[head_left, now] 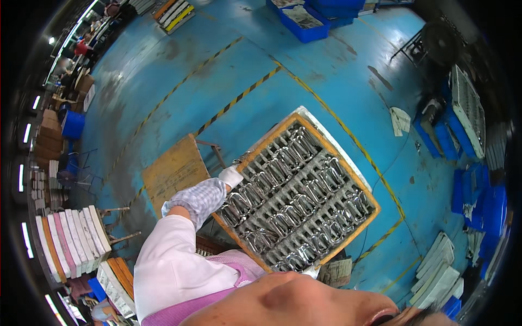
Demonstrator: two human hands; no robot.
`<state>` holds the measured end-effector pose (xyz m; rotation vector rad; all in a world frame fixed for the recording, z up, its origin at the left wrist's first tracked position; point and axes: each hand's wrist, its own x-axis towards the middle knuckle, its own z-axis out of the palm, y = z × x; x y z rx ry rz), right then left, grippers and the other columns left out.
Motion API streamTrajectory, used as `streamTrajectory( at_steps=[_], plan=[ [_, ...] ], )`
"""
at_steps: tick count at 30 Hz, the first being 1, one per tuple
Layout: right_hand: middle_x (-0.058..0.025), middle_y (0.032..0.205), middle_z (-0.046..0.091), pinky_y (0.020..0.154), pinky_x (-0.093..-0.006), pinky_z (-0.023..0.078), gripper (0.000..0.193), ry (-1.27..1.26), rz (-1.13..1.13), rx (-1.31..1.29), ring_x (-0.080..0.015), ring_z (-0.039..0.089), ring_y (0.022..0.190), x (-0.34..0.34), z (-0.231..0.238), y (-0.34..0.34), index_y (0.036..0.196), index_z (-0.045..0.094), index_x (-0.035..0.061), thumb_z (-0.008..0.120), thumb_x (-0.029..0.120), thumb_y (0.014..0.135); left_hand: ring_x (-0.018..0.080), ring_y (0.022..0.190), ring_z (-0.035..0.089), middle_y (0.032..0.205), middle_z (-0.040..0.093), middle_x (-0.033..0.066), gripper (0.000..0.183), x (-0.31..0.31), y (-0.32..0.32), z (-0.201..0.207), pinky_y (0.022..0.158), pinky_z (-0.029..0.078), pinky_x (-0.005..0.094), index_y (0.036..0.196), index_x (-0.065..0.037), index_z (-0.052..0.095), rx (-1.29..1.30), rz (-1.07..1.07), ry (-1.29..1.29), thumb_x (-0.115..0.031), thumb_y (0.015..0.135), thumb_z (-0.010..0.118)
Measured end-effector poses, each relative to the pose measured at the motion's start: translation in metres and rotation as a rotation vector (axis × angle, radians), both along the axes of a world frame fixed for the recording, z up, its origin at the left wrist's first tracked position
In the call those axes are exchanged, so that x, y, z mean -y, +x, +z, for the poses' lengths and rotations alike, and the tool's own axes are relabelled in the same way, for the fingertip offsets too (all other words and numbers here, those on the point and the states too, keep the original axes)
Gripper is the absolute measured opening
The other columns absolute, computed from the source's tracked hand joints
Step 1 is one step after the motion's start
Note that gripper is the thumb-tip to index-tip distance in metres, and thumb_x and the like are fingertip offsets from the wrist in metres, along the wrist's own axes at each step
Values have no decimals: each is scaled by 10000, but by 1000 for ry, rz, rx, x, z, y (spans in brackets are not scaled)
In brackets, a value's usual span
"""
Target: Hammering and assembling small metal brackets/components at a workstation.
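An orange-framed tray [360,174] with a grey grid insert is held out in front of me, above the blue floor. Rows of several shiny metal parts [296,195] fill the grid. My left hand [230,176], in a white glove with a checked sleeve cover behind it, grips the tray's left rim near the far-left corner. My right hand is not visible; the tray's near edge is hidden behind my body at the bottom of the picture.
A wooden board on a metal stand [173,171] sits left of the tray. Stacked trays [70,239] stand at lower left and stacked white trays [435,269] at lower right. Blue crates [304,19] lie far ahead, with further blue crates [481,206] at right. Yellow-black tape [239,98] marks the floor.
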<state>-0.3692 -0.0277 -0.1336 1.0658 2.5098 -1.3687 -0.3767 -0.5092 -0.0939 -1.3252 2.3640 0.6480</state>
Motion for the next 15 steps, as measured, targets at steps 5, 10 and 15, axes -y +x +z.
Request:
streamTrajectory(
  at_steps=[5,10,15],
  plan=[
    [-192,995,714,774,-364,498,510,-6,86,15,-231,598,794,9,-3,-12,1181,651,-58,630,400,960,368,1005,670,1058,706,174,413,3,1,-4,877,531,455,1229,-240,655,-23,-20,6,-295,841,527],
    [-190,991,714,772,-363,499,508,8,132,-5,-229,598,792,3,1,-29,1177,653,-58,629,402,961,351,1064,667,1141,697,155,422,-1,-4,-8,903,525,431,1225,-122,651,30,56,52,-284,866,502],
    [-188,987,714,771,-363,500,507,23,133,-35,-227,598,790,-2,18,-41,1173,655,-57,627,403,962,327,1146,640,1217,671,164,383,-2,-33,-24,959,502,420,1181,-86,674,202,87,118,-272,891,506]
  ],
)
